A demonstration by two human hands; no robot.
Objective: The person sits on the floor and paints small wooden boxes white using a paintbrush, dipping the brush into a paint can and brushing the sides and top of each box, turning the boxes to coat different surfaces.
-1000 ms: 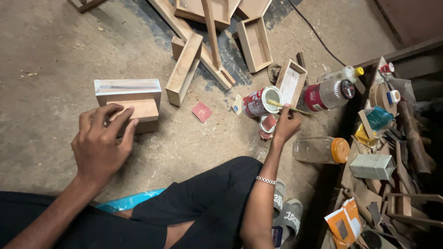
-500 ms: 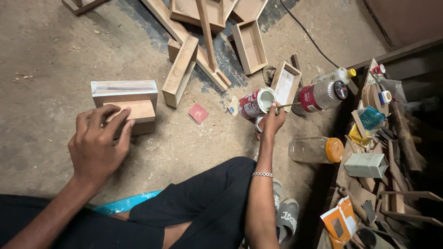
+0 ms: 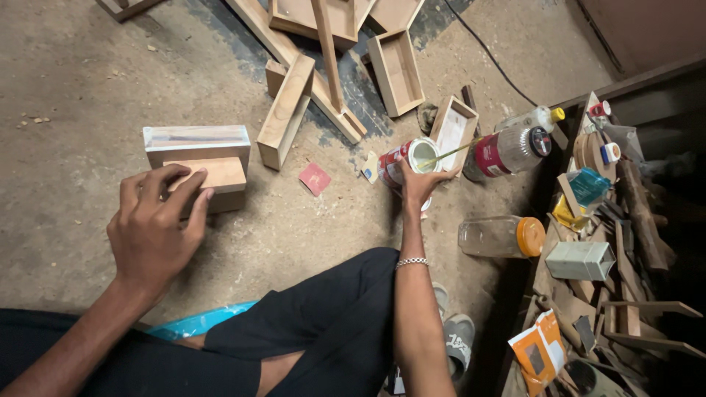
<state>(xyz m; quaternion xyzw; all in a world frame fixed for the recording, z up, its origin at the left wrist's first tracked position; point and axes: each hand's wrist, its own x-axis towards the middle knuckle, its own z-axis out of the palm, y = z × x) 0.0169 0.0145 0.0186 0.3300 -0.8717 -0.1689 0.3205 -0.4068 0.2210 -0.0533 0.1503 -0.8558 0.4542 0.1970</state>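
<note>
My left hand (image 3: 158, 231) rests with its fingers curled over a small wooden block (image 3: 220, 176), which lies against a longer open wooden box (image 3: 195, 140) on the floor. To the right, my right hand (image 3: 421, 185), with a bracelet on the wrist, is at the lower rim of an open tin can (image 3: 412, 156) with whitish contents. It pinches a thin pale stick (image 3: 452, 152) that slants up to the right across the can's mouth. I sit on the floor with my knee in dark trousers (image 3: 331, 316) between my arms.
Wooden box frames (image 3: 397, 73) and planks (image 3: 287, 110) lie ahead. Right of the can are a small wooden tray (image 3: 452, 132), a red-labelled jar (image 3: 511, 151) and a clear jar with an orange lid (image 3: 500, 237). A cluttered shelf of tools (image 3: 610, 242) runs along the right.
My right hand has moved left with the stick, closer to the tin can's mouth. My left hand has stayed on the wooden block.
</note>
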